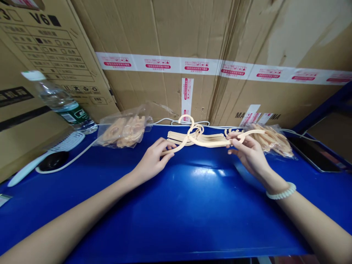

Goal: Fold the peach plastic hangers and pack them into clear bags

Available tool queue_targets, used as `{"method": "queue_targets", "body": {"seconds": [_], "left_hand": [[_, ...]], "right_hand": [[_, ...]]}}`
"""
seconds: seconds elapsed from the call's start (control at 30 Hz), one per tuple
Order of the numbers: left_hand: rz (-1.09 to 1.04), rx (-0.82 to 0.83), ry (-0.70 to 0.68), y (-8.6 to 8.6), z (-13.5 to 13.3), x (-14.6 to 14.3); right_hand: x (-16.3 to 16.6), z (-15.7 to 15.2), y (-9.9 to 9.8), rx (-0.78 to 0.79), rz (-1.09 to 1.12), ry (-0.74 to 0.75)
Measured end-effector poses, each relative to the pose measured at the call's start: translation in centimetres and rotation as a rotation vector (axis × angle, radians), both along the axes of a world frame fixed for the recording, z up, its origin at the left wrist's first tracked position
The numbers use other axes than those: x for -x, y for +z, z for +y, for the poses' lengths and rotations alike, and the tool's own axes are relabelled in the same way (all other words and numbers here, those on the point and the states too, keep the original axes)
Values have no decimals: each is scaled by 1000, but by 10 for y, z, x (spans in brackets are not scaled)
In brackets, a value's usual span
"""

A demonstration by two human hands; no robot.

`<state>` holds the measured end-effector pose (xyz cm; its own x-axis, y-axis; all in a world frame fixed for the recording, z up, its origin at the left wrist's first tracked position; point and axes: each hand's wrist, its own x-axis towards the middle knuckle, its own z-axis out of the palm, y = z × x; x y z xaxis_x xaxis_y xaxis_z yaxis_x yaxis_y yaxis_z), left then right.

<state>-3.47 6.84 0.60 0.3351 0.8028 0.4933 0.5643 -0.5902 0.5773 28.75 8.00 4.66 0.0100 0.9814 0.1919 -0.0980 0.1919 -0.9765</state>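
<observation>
Nearest, glossy blue tabletop. White bead bracelet on right wrist. Left hand pinches one end of cream plastic clothes hanger; right hand grips other end, hanger just above table. Behind it, flat stack of matching hangers. Clear bags of cream parts left and right. Water bottle far left, cardboard boxes at back.

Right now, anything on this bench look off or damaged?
The cardboard box behind: its face is creased and the surface peeled pale at upper right. The water bottle at left looks tilted, maybe lens distortion. Left hand and right hand hold the beige hanger above the blue table; nothing spilled.
</observation>
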Motion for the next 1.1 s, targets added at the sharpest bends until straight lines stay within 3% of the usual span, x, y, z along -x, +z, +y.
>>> {"method": "queue_targets", "body": {"seconds": [0.17, 0.27, 0.4, 0.53, 0.73, 1.1], "left_hand": [[169, -67, -122, 24, 9, 24], [275, -60, -228, 31, 12, 35], [420, -8, -335, 24, 12, 33], [478, 97, -362, 16, 11, 27], [436, 124, -354, 12, 17, 33], [409, 134, -310, 9, 16, 33]], "right_hand": [[-38, 16, 21, 40, -92, -29], [-65, 24, 29, 107, -423, 115], [-73, 26, 29, 60, -1003, 372], [-60, 22, 23, 2, -1407, 387], [-53, 19, 20, 84, -1498, 338], [-49, 20, 13, -1, -1551, 246]]}}
